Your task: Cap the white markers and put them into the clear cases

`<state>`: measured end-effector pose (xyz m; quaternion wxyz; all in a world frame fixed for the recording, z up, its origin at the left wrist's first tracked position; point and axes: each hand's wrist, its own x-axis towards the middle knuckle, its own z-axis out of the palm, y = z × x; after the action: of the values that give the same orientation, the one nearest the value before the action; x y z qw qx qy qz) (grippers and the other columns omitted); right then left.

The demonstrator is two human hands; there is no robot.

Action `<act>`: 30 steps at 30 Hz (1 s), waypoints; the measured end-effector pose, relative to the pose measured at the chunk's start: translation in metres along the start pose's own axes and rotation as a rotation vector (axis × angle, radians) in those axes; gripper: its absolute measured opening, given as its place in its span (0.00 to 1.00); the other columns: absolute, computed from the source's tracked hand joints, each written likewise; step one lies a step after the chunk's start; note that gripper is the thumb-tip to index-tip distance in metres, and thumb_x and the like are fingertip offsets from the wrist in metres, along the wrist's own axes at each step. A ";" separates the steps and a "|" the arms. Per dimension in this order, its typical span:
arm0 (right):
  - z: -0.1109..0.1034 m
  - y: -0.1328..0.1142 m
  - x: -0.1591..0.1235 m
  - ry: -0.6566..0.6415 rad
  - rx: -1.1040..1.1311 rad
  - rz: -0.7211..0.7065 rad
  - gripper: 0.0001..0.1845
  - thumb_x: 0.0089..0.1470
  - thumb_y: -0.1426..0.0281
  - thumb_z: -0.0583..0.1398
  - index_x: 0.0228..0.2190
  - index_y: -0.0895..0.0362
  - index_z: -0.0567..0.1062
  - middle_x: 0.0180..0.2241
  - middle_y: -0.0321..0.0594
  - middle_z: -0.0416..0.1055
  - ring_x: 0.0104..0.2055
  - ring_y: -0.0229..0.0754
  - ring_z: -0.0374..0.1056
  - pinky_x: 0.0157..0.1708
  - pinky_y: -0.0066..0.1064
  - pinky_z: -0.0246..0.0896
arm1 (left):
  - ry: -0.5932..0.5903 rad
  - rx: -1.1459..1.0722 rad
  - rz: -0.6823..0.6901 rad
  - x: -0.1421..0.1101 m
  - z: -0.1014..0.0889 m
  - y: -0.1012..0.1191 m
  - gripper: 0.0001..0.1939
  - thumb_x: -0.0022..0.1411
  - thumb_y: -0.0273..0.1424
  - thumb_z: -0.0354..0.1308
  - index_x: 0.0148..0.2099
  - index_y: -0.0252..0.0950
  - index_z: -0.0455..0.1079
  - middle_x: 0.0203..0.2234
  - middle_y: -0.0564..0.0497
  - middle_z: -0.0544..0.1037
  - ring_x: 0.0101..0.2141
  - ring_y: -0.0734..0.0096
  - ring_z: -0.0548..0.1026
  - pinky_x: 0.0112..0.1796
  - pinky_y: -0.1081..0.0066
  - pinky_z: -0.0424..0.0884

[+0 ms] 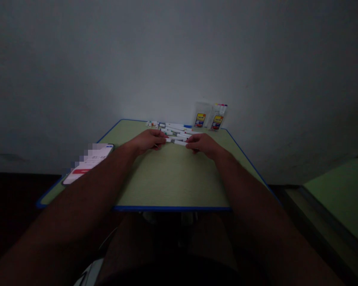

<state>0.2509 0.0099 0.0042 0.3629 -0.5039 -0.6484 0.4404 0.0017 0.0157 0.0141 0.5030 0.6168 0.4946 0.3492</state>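
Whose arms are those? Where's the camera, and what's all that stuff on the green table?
There's no robot here, just a person using two bare hands. The camera sits on their head and looks forward and down, so you see nearly what they see. The left hand and right hand hold a white pen between them; it's too dark to tell if it's one piece or two. Just beyond, more white pens lie loosely on the blue-edged table. At the back, near the wall, stand two clear cases: a left case and a right case with coloured pen tops poking up. A phone lies on the left side.
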 end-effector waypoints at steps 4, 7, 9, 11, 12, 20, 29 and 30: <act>0.000 0.000 0.000 -0.007 -0.002 -0.005 0.06 0.43 0.76 0.69 0.27 0.59 0.78 0.25 0.36 0.74 0.21 0.31 0.65 0.19 0.24 0.61 | 0.011 0.000 0.004 -0.001 0.001 0.001 0.03 0.52 0.25 0.65 0.32 0.35 0.75 0.24 0.52 0.72 0.23 0.75 0.66 0.26 0.72 0.63; 0.000 -0.001 -0.001 -0.002 -0.012 0.004 0.06 0.43 0.76 0.69 0.27 0.59 0.78 0.25 0.36 0.73 0.21 0.31 0.65 0.19 0.23 0.61 | 0.002 -0.002 0.009 0.001 0.000 -0.001 0.04 0.52 0.26 0.65 0.33 0.35 0.75 0.23 0.53 0.72 0.23 0.75 0.66 0.26 0.71 0.63; 0.000 -0.001 -0.001 -0.004 -0.018 0.006 0.07 0.43 0.76 0.69 0.27 0.59 0.77 0.24 0.35 0.73 0.21 0.31 0.64 0.19 0.23 0.61 | -0.001 0.006 0.011 0.002 -0.001 -0.003 0.05 0.52 0.26 0.65 0.33 0.34 0.75 0.23 0.53 0.72 0.23 0.76 0.66 0.27 0.71 0.63; 0.000 0.000 0.000 -0.011 -0.026 0.003 0.06 0.43 0.76 0.69 0.27 0.59 0.78 0.24 0.35 0.73 0.20 0.31 0.64 0.19 0.24 0.62 | 0.000 0.016 0.012 0.004 -0.001 -0.004 0.05 0.52 0.26 0.65 0.34 0.34 0.75 0.24 0.53 0.72 0.23 0.76 0.66 0.27 0.72 0.63; 0.000 0.000 0.000 -0.014 -0.027 0.002 0.06 0.43 0.76 0.69 0.28 0.59 0.78 0.24 0.36 0.73 0.20 0.31 0.64 0.19 0.24 0.62 | 0.002 0.018 0.014 0.004 -0.001 -0.005 0.04 0.52 0.26 0.65 0.34 0.34 0.75 0.24 0.53 0.72 0.23 0.76 0.66 0.26 0.72 0.63; 0.001 0.001 0.000 -0.010 -0.007 0.007 0.07 0.42 0.76 0.69 0.27 0.59 0.78 0.25 0.37 0.74 0.20 0.31 0.64 0.20 0.25 0.62 | 0.012 0.003 0.013 0.004 0.000 -0.003 0.05 0.50 0.26 0.66 0.33 0.34 0.75 0.23 0.53 0.72 0.23 0.76 0.66 0.26 0.72 0.63; 0.001 -0.002 -0.001 -0.018 -0.011 0.003 0.06 0.43 0.77 0.69 0.27 0.59 0.78 0.25 0.37 0.74 0.20 0.32 0.64 0.21 0.26 0.62 | 0.005 -0.005 0.019 0.002 0.001 -0.003 0.05 0.50 0.25 0.66 0.33 0.34 0.76 0.22 0.52 0.73 0.22 0.76 0.66 0.25 0.73 0.64; 0.002 -0.002 -0.002 -0.020 -0.008 0.001 0.06 0.42 0.76 0.69 0.27 0.59 0.78 0.25 0.37 0.74 0.21 0.32 0.64 0.20 0.25 0.62 | 0.002 -0.006 0.021 0.003 0.001 -0.003 0.05 0.50 0.25 0.66 0.33 0.34 0.76 0.22 0.52 0.73 0.22 0.76 0.66 0.25 0.72 0.64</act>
<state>0.2493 0.0078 0.0051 0.3542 -0.5013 -0.6534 0.4431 0.0024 0.0180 0.0108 0.5009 0.6201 0.4873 0.3565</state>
